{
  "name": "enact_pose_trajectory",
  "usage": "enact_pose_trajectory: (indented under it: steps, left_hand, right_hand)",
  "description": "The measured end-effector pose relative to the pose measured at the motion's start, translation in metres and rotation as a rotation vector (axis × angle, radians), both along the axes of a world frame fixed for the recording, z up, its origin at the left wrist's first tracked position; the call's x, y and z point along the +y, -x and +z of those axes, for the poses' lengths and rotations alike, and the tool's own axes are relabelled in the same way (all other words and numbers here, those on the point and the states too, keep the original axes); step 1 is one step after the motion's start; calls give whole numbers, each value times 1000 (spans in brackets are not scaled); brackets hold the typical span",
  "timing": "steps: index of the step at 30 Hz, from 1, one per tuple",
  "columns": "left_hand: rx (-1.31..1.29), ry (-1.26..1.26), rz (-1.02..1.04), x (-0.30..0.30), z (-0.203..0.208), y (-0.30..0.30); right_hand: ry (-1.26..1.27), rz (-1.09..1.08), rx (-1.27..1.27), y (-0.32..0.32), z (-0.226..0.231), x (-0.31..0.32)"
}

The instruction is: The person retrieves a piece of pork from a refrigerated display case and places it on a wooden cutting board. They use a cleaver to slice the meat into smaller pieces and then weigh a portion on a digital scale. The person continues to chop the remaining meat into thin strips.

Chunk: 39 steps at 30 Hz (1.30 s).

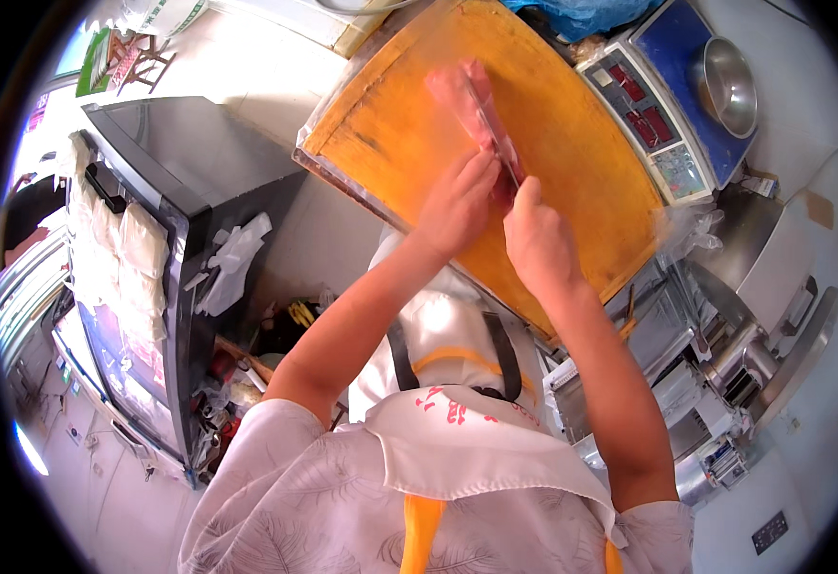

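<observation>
A piece of raw pinkish-red meat (pixel 453 96) lies on a large yellow-orange cutting board (pixel 582 124). My right hand (pixel 540 239) is closed round the handle of a knife (pixel 492 124), whose narrow blade runs away from me along the meat. The handle itself is hidden inside my fist. My left hand (pixel 459 206) presses its fingers together on the near end of the meat, just left of the blade. Its fingertips partly cover that end.
Right of the board stands a weighing scale (pixel 644 124) with a metal bowl (pixel 728 88) on it. Metal machinery (pixel 716 383) sits at the near right, beside a clear plastic bag (pixel 692 230). A dark cabinet (pixel 189 163) stands left. Blue plastic (pixel 586 14) lies beyond the board.
</observation>
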<state>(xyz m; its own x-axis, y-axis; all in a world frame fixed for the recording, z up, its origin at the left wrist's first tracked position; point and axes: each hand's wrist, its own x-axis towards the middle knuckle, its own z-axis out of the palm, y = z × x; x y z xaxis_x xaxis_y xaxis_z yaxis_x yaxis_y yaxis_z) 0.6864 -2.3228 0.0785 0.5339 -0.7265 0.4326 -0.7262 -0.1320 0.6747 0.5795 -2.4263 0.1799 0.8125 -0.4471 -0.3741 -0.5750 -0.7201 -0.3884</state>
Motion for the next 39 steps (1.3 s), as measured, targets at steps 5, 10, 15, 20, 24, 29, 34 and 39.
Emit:
enact_pose_trajectory:
  steps: [5,10,15,20,24,29,34,39]
  left_hand:
    - [51,-68,17,-9,12,-9]
    - [-28,2,-8,-4,3,-12]
    - [33,-25,26,-13,1,-13]
    - [5,-54,-20,-9,6,-20]
    - [51,10,-36,7,18,0]
    - [1,30,-59,3,10,14]
    - [-70,-14,-86,1,2,14]
    - [-34,-11,-118,-3,8,15]
  right_hand:
    - [47,65,-92,-14,-3,-16]
    - [6,29,74,2,25,-11]
    - [-1,8,-68,0,-13,-17]
    - [-87,-103,-13,12,-3,-22]
    - [-191,-194,-54,25,1,-11]
    - [-169,-156,38,23,5,-8]
    - [-58,-56,104,21,36,-1]
    - [-50,-83,123,43,23,4]
